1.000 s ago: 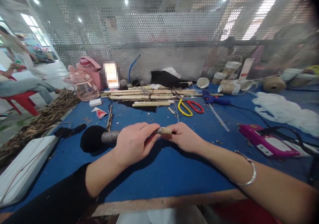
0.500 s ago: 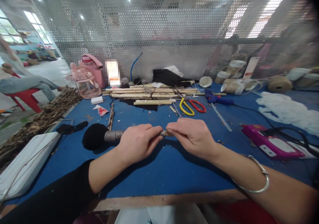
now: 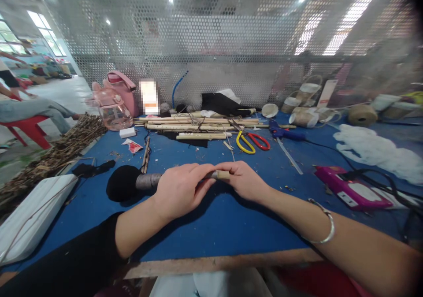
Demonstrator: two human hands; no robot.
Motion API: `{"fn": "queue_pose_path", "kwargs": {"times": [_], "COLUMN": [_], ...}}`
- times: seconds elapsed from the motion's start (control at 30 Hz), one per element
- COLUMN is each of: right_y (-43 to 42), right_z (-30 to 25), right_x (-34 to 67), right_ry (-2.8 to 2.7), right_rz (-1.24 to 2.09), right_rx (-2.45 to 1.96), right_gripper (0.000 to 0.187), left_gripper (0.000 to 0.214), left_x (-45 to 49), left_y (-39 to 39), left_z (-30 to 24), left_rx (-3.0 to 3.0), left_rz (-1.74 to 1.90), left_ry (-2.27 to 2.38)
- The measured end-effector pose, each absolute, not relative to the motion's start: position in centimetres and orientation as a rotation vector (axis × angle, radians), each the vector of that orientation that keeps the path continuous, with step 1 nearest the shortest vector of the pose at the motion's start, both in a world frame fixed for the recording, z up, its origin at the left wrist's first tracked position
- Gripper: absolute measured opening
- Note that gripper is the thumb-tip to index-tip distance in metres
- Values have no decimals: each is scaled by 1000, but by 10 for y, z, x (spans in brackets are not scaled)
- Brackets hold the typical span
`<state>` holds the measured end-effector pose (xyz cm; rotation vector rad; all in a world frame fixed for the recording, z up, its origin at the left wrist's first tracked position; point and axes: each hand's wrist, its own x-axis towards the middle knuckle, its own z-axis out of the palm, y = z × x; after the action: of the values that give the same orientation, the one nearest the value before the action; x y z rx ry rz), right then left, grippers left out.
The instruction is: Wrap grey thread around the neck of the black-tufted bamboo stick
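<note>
A stick (image 3: 224,175) wound with grey cord (image 3: 147,181) lies across in front of me, its bare pale end pointing right. A round black head (image 3: 123,183) sits at its left end. My left hand (image 3: 185,187) is closed around the wrapped stick, thumb and forefinger near the bare end. My right hand (image 3: 244,180) is closed with its fingertips at that end, on the far side of the stick. A thin strand (image 3: 233,155) runs from beyond the right hand down to its fingers; the pinch itself is partly hidden.
Behind my hands lie scissors (image 3: 245,142) with yellow and red handles, pale sticks (image 3: 198,127) and a blue glue gun (image 3: 287,132). A magenta device (image 3: 350,189) with cables is at right, a white box (image 3: 36,217) at left. A person (image 3: 36,107) sits beyond the table.
My right hand has shifted left and behind the stick, uncovering its pale end. My left hand keeps its grip. The view has turned slightly.
</note>
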<state>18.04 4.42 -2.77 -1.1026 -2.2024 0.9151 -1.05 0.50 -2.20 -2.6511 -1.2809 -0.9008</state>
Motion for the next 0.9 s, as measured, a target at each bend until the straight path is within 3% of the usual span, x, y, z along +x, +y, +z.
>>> {"fn": "queue_pose_path", "kwargs": {"times": [0.27,0.47,0.6,0.9], "right_y": [25,16,27,46], "right_z": [-28,-12,-10,-19], "right_x": [179,188,195,189], "right_ry": [-2636,-2400,-2249,-2136], "right_rz": [-67,-465,-368,469], "right_rx": [-790,-635,-723,-1019], "right_gripper": [27,21,16,17], "left_gripper": [29,31,31,29], "left_x": [-12,-12,-9,-10], "left_y": [10,12,8,4], "left_z": [-19,-20,-19,-18], "left_rx": [-2565,-2627,-2747,-2754], "left_rz": [-827,-686,-630,-758], "left_ry": [-1433,-1430,-1330,-1203]}}
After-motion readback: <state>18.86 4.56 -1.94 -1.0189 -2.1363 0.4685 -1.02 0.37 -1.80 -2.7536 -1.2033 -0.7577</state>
